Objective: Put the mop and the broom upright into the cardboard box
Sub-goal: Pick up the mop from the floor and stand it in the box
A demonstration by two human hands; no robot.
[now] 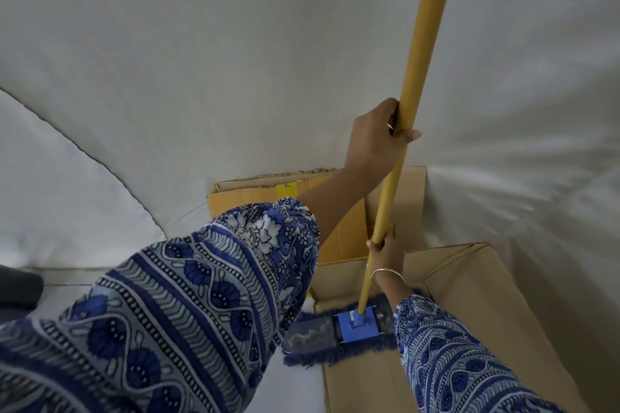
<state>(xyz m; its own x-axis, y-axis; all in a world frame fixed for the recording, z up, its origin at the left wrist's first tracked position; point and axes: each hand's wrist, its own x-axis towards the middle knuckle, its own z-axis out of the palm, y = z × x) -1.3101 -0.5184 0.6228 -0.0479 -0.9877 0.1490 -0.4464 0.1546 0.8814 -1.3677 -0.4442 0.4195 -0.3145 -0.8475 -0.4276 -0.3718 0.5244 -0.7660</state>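
Observation:
The mop [416,84] has a long mustard-yellow handle, standing nearly upright. Its flat blue head [339,335], with a dark blue fringe, hangs over the near left edge of the open cardboard box [469,305]. My left hand [375,137] is shut around the handle about midway up. My right hand [385,246], with a bangle at the wrist, grips the handle lower down, just above the box. The broom is not in view.
The box's flaps [255,198] stand open at the back against a plain white wall [235,60]. The floor is white. A dark grey object [16,288] sits at the left edge. My patterned blue sleeves cover the lower part of the view.

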